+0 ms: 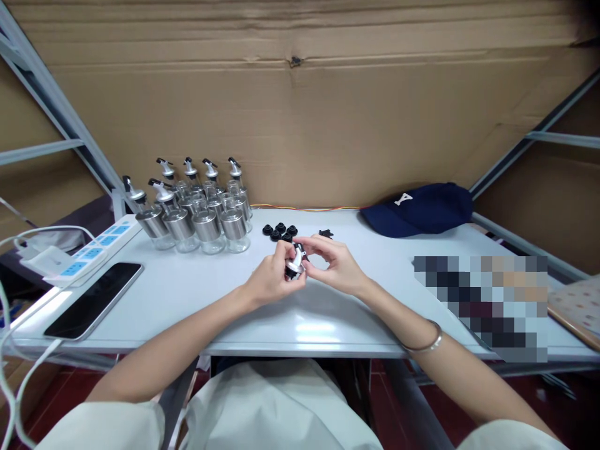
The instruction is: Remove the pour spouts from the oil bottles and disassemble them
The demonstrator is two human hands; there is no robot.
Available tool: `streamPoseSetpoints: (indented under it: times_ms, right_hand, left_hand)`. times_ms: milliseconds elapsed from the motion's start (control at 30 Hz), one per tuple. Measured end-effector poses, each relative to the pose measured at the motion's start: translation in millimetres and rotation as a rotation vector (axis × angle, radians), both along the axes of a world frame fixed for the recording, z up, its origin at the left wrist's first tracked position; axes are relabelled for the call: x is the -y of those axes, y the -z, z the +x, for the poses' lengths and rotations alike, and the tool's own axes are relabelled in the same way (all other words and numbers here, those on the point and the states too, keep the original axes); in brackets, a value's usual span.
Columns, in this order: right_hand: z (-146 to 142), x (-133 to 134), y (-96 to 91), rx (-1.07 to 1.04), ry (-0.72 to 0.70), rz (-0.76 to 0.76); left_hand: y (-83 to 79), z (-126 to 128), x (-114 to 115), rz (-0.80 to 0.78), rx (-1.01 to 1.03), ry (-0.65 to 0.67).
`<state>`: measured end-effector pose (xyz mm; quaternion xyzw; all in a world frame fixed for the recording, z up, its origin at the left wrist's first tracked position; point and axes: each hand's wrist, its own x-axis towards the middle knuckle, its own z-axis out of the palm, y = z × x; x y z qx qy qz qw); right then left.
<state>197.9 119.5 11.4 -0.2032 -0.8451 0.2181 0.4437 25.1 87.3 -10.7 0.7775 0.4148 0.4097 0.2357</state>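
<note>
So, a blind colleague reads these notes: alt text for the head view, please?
The left hand holds a silver spout, the right hand at it, over a table. Bottles stand left, black parts lie just beyond, and a navy cap sits right.

Cardboard wall (300, 131) behind white table (225, 269); red tiled floor (56, 394).
</note>
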Motion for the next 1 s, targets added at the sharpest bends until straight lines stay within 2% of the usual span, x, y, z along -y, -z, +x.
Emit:
streamPoseSetpoints:
  times_ms: [67,167,233,300,467,633,733,867,1000]
  right_hand:
    - [0,-1,0.0,0.030,0.041,0.110]
    - [1,-2,1.0,0.066,0.075,0.212]
    - [1,-2,2.7,0.117,0.078,0.199]
    - [1,-1,4.8,0.176,0.081,0.127]
    - [1,5,6.8,0.251,0.070,-0.048]
    - [-1,11,2.2,0.317,0.050,-0.132]
    - [0,13,-0.9,0.358,0.024,-0.124]
    - [3,13,-2.4,0.379,-0.019,-0.058]
    - [5,7,-4.1,0.272,-0.001,-0.063]
  left_hand:
    - [-1.1,1,-1,-0.018,-0.030,-0.035]
    - [-2.9,1,-2,0.117,-0.171,-0.097]
    - [-3.3,1,-3,0.238,-0.294,-0.126]
    - [-3.0,2,-3,0.295,-0.379,-0.130]
    - [-4.3,5,0,0.259,-0.433,-0.110]
    - [-10.0,6,2,0.201,-0.442,-0.048]
    - [-11.4,2,1,0.141,-0.435,-0.011]
    - [-10.9,-5,-3,0.089,-0.358,0.134]
    - [-10.4,-7,-6,0.093,-0.264,0.083]
